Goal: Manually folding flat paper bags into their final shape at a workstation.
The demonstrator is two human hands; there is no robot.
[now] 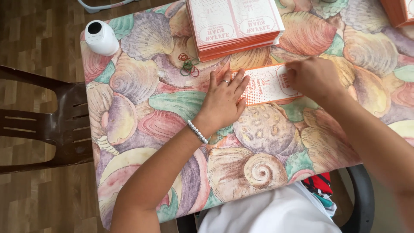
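Note:
A flat orange-and-white printed cardboard sleeve (267,86) lies on the shell-patterned tablecloth (172,112). My left hand (224,99), with a ring and a bead bracelet, presses flat on its left end, fingers spread. My right hand (315,77) is curled over its right end, fingers pinching the cardboard's upper edge. Just beyond the sleeve sits a stack of the same flat orange-and-white cardboard sleeves (235,26).
A few red and green rubber bands (189,65) lie left of the stack. A small white round device (100,37) stands at the table's far left corner. A brown plastic chair (47,125) is left of the table. Another orange stack (399,11) sits at top right.

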